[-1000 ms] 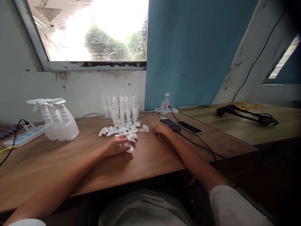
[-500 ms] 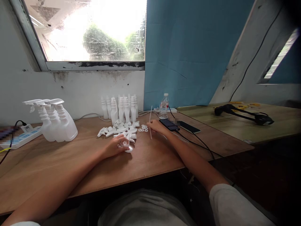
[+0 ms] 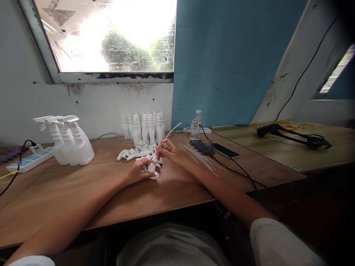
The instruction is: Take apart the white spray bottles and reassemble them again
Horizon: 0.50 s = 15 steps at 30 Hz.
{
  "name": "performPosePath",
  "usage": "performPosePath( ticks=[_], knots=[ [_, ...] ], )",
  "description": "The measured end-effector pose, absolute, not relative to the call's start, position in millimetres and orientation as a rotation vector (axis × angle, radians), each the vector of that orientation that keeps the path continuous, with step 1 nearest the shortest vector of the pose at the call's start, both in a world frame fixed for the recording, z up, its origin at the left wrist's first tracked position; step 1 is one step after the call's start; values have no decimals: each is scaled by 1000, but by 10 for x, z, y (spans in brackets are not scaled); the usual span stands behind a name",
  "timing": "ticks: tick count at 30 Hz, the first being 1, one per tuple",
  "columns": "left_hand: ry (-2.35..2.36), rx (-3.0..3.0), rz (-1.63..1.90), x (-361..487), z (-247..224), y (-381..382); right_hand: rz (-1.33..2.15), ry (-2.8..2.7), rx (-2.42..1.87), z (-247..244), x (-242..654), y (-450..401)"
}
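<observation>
My left hand [image 3: 138, 171] is closed round a white trigger spray head [image 3: 151, 168], its round collar facing up, low over the table. Between the fingers of my right hand [image 3: 168, 150] is a thin white dip tube [image 3: 173, 129], slanting up to the right. The tube's lower end comes down close to the spray head; whether it is inside, I cannot tell. Just behind my hands lies a pile of white spray heads [image 3: 133, 152]. Several loose dip tubes [image 3: 203, 157] lie on the table right of my right hand.
White bottles [image 3: 136, 131] stand against the wall. Three bottles with spray heads [image 3: 73, 147] stand left, near a power strip [image 3: 30, 160]. A water bottle [image 3: 195, 125], a phone [image 3: 226, 150] and black cables [image 3: 241, 173] are at the right. The table's front edge [image 3: 166, 208] is near me.
My right hand has moved left and nearer with the dip tube, which now tilts over the spray head. My left hand still holds the spray head. The view has shifted slightly.
</observation>
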<state>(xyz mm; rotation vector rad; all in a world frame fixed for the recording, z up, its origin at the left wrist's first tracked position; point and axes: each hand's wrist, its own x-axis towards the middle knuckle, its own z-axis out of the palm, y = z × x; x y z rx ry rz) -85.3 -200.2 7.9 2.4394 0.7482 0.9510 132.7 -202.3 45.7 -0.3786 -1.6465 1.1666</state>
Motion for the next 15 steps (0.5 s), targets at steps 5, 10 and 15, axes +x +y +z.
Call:
performPosePath(
  ticks=[5,10,15],
  knots=[
    [730,2489,955,-860,81,-2003,1248,-1650,-379,443,1304,-2060],
    [721,2489,970,-855,82,-2000,1241,-1681,-375,422,1294,-2058],
    [707,2489,998,-856,65,-1979,1226,-1706,-332,407,1291,-2043]
  ],
)
